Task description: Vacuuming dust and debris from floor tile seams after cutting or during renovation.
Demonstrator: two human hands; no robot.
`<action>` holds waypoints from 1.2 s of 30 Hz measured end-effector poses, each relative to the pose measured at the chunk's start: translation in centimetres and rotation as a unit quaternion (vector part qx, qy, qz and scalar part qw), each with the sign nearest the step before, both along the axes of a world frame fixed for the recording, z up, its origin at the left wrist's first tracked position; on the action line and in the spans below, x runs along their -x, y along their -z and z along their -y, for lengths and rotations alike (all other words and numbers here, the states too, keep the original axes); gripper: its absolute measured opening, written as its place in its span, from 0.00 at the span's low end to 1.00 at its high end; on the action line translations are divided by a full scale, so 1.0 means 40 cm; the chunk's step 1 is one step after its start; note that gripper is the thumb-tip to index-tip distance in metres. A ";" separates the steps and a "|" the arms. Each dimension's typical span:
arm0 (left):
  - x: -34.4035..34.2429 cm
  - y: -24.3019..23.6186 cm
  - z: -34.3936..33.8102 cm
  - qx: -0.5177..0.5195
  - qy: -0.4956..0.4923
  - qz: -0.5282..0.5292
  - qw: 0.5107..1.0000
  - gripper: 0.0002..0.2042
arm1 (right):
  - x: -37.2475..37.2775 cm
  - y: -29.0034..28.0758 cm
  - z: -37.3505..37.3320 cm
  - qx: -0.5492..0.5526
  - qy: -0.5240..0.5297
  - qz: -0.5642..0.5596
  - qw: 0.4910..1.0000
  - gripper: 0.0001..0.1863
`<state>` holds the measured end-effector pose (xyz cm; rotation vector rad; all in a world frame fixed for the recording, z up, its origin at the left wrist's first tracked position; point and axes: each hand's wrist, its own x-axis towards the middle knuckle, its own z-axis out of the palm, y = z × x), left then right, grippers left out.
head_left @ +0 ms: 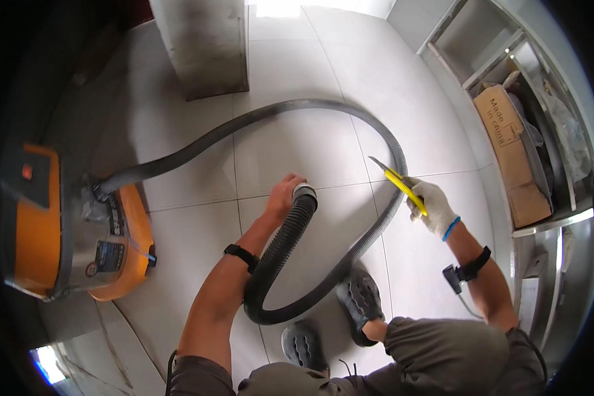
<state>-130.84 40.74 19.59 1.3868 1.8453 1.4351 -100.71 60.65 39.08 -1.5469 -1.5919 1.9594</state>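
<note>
My left hand (286,195), bare, grips the light-coloured cuff at the end of a black corrugated hose (287,234) near the middle of the view. The hose loops across the floor to an orange, black and steel vacuum cleaner (36,237) on the left. My right hand (430,204), in a white glove with a blue band, holds a yellow utility knife (402,187), its blade out and angled up-left, above the right side of the hose loop. Black straps circle both wrists or forearms, the right one carrying a small black device.
A stained white pillar (208,46) rises at the back. Shelving (455,53) runs down the right, holding a cardboard box (505,145) and plastic-wrapped items. Pale tiles (290,66) form the floor, with my dark clogs (358,297) at the bottom.
</note>
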 end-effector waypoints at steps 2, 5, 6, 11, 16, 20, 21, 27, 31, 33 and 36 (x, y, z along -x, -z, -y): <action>-0.024 -0.007 -0.123 -0.006 0.010 0.016 1.000 0.17 | -0.031 0.023 -0.022 0.047 0.019 -0.046 0.998 0.33; -0.027 0.001 -0.301 -0.019 0.027 -0.001 0.999 0.17 | -0.045 0.024 -0.014 0.059 0.077 -0.070 0.993 0.31; -0.023 0.006 -0.364 -0.024 0.026 -0.031 0.999 0.17 | -0.080 0.043 -0.029 0.080 0.069 -0.070 0.992 0.31; 0.061 0.072 -0.643 -0.027 0.009 -0.072 0.997 0.19 | -0.135 0.054 -0.083 0.114 0.143 -0.107 0.977 0.30; 0.079 0.023 -0.662 -0.017 0.044 -0.074 0.996 0.11 | -0.130 0.083 -0.146 0.092 0.092 -0.060 0.990 0.31; 0.096 -0.047 -0.395 0.018 0.063 -0.085 0.994 0.11 | -0.024 0.005 -0.126 0.006 -0.018 -0.006 1.000 0.32; 0.083 -0.086 -0.286 0.010 0.051 -0.044 0.998 0.12 | 0.003 -0.020 -0.115 0.006 -0.053 -0.005 0.999 0.31; 0.042 -0.269 0.397 0.046 -0.024 -0.024 0.998 0.22 | 0.213 -0.122 0.115 -0.184 -0.367 0.058 0.910 0.23; -0.085 -0.347 0.686 0.134 -0.142 -0.037 0.980 0.22 | 0.315 0.045 0.272 -0.376 -0.505 -0.024 0.777 0.21; -0.156 -0.296 0.726 0.123 -0.171 -0.028 0.977 0.22 | 0.331 0.106 0.333 -0.416 -0.550 0.078 0.720 0.23; -0.208 -0.296 0.757 0.123 -0.224 -0.040 0.966 0.23 | 0.383 0.116 0.413 -0.414 -0.573 0.085 0.702 0.21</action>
